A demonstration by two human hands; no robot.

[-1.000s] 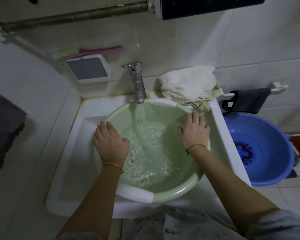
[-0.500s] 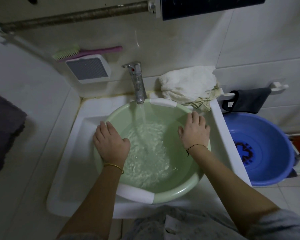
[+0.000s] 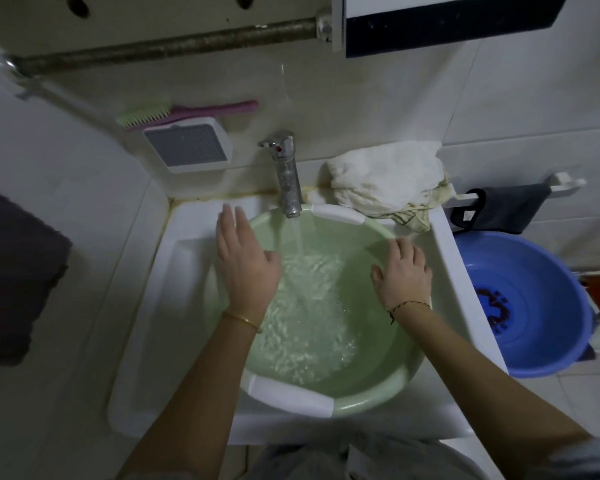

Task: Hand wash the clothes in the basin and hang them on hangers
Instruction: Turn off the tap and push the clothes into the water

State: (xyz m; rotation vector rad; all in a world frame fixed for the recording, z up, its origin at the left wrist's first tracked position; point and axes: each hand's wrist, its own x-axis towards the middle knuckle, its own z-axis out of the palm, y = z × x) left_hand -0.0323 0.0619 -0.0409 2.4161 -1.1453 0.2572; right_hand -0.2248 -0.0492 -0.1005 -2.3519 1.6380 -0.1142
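Since the frame half a second ago the left hand (image 3: 246,261) has lifted off the left rim of the green basin (image 3: 374,400) and moved toward the upper left of the frame, its fingers now straight and held together above the sink (image 3: 146,341) edge beside the tap (image 3: 286,174), gripping nothing; the right hand (image 3: 404,271) has stayed on the basin's right rim, fingers relaxed and spread over it, holding nothing tightly; the white sink fills the centre of the frame with the pale green basin sitting in it, two white grip pads on its rim (one near the tap, one at the lower edge); water (image 3: 309,306) runs from the tap into the basin and churns into white foam across its middle; the clothes (image 3: 385,181), a crumpled white bundle with a yellowish edge, lie on the sink's upper right corner just beyond the basin rim, not in the water; a blue tub (image 3: 551,278) sits at the right of the frame; a grey-faced white box (image 3: 187,147) and a pink-handled brush (image 3: 187,110) sit in the upper left.
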